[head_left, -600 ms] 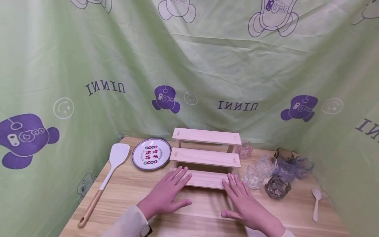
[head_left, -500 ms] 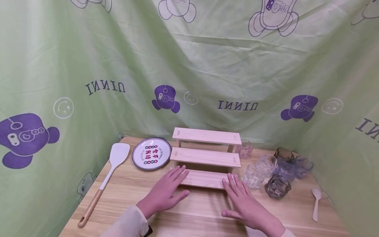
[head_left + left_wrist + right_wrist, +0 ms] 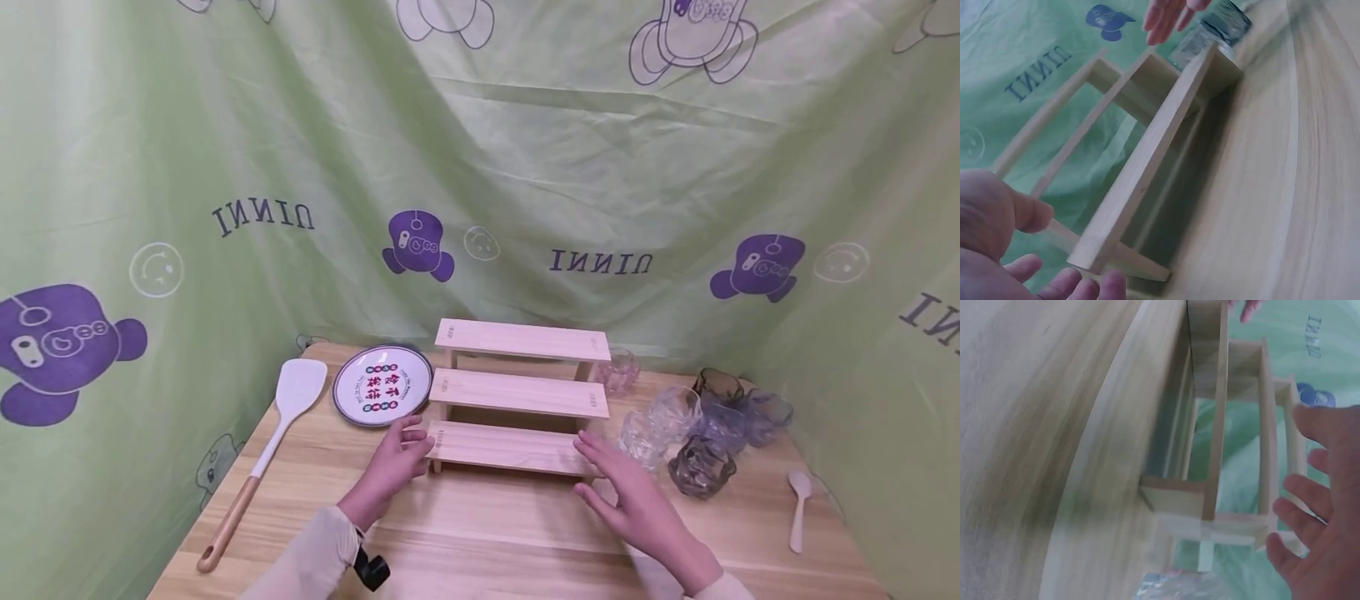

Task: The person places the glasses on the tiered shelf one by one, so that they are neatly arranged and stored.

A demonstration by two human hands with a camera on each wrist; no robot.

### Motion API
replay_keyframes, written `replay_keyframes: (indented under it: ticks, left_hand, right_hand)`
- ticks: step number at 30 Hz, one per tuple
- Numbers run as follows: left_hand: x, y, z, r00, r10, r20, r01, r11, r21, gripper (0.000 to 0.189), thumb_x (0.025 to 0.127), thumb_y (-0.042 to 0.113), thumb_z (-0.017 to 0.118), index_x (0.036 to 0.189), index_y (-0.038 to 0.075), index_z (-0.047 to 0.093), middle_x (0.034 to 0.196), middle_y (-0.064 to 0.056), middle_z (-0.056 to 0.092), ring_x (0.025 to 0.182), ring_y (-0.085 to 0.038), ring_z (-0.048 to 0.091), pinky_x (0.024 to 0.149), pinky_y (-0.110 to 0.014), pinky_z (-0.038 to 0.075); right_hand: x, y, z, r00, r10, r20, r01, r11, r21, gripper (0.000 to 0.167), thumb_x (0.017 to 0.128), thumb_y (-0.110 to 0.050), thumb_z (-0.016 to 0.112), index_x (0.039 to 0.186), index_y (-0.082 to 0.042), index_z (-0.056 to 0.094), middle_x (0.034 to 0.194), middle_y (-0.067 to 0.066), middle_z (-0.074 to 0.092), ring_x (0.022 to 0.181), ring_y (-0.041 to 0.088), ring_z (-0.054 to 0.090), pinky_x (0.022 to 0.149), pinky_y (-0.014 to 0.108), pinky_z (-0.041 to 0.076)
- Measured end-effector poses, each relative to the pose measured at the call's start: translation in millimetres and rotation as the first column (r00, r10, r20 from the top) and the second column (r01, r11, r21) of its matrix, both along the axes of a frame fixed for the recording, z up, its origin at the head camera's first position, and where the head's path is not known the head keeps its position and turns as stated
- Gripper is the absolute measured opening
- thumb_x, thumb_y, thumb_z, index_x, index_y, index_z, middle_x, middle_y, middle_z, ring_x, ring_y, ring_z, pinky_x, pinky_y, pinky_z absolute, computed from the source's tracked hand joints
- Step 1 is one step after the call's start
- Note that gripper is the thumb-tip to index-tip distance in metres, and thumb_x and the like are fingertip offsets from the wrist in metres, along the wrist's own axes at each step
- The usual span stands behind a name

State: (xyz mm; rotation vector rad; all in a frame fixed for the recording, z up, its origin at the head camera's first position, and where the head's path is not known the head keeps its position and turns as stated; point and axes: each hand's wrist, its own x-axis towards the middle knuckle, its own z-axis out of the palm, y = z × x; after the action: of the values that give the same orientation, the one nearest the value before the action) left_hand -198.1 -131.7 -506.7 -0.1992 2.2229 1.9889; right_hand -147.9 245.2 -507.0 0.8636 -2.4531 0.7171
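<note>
In my feeds the three-tier stepped rack of pale bare wood [image 3: 517, 393] stands upright on the light wood-grain table [image 3: 465, 542]. The left hand [image 3: 392, 467] is at the left end of the rack's lowest board [image 3: 510, 447], fingers loosely bent, thumb well apart from them; I cannot tell whether it touches the wood. The right hand [image 3: 637, 497] is at the rack's right end, thumb and fingers spread, pinching nothing; contact there is unclear to me too.

To handle the rack well from here, I judge that both hands should meet its ends at matching height and with even, light pressure, since a one-sided push could swivel it. I would work low, on the bottom tier, so the upper ones don't rock.

Just left of the rack lies a round white plate with a dark rim [image 3: 383, 396], so I'd spare that edge. Right of it stand a clear crinkled glass cup [image 3: 641, 439] and a smoky grey glass cup [image 3: 701, 468], which an outward swing could knock.
</note>
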Motion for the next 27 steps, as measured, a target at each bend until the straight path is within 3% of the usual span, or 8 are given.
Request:
replay_keyframes:
  ticks: [4,7,10,15,20,27]
  left_hand:
    - [-2.3,1.0,-3.3,0.997,0.016,0.074,-0.022,0.997,0.078,0.052,0.100,0.006,0.062,0.146,-0.002,0.038,0.128,-0.025,0.048,0.099,-0.033,0.059,0.077,-0.043,0.060]
    - [-5.1,0.9,-6.7,0.993,0.030,0.114,-0.044,0.991,0.125,0.050,0.099,0.003,0.060,0.145,-0.002,0.040,0.124,-0.022,0.051,0.093,-0.030,0.060,0.074,-0.039,0.060]
    - [-7.4,-0.4,-11.8,0.990,0.033,0.137,-0.053,0.988,0.143,0.049,0.098,0.003,0.061,0.144,-0.001,0.044,0.117,-0.020,0.054,0.088,-0.028,0.060,0.071,-0.037,0.060]
    - [-8.2,-2.2,-18.1,0.988,0.034,0.150,-0.056,0.988,0.145,0.048,0.096,0.000,0.062,0.142,-0.001,0.048,0.113,-0.018,0.054,0.085,-0.025,0.058,0.069,-0.036,0.060]
    - [-8.4,-2.0,-20.0,0.986,0.043,0.162,-0.069,0.985,0.157,0.050,0.095,-0.004,0.061,0.143,0.001,0.048,0.112,-0.017,0.054,0.083,-0.024,0.058,0.068,-0.035,0.059]
    - [-11.0,-2.0,-22.0,0.984,0.049,0.173,-0.082,0.979,0.185,0.050,0.096,-0.004,0.060,0.143,0.002,0.047,0.110,-0.015,0.054,0.079,-0.023,0.059,0.066,-0.033,0.058]
  right_hand:
    - [-8.4,10,-2.4,0.997,-0.077,0.004,0.077,0.989,-0.123,0.063,0.086,-0.012,0.080,0.143,-0.004,0.055,0.142,0.016,0.057,0.126,0.036,0.054,0.115,0.023,0.028]
    - [-14.5,19,-5.3,0.984,-0.177,0.004,0.173,0.960,-0.219,0.062,0.084,-0.005,0.080,0.140,0.000,0.055,0.137,0.019,0.059,0.123,0.039,0.054,0.113,0.021,0.028]
    - [-20.3,29,-10.5,0.966,-0.258,0.004,0.249,0.929,-0.275,0.063,0.082,-0.002,0.079,0.139,0.005,0.053,0.136,0.025,0.056,0.124,0.045,0.049,0.114,0.038,0.031]
    - [-21.7,39,-23.0,0.941,-0.328,0.080,0.337,0.913,-0.231,0.071,0.084,-0.008,0.079,0.143,0.010,0.043,0.144,0.032,0.042,0.132,0.054,0.033,0.108,0.071,0.023]
    - [-18.2,41,-29.5,0.917,-0.363,0.163,0.388,0.907,-0.162,0.079,0.084,-0.013,0.080,0.147,0.009,0.038,0.150,0.034,0.031,0.135,0.058,0.023,0.106,0.077,0.020]
    - [-17.4,40,-26.9,0.889,-0.394,0.232,0.442,0.870,-0.218,0.079,0.083,-0.012,0.082,0.149,0.001,0.039,0.152,0.030,0.026,0.134,0.053,0.022,0.098,0.078,0.027]
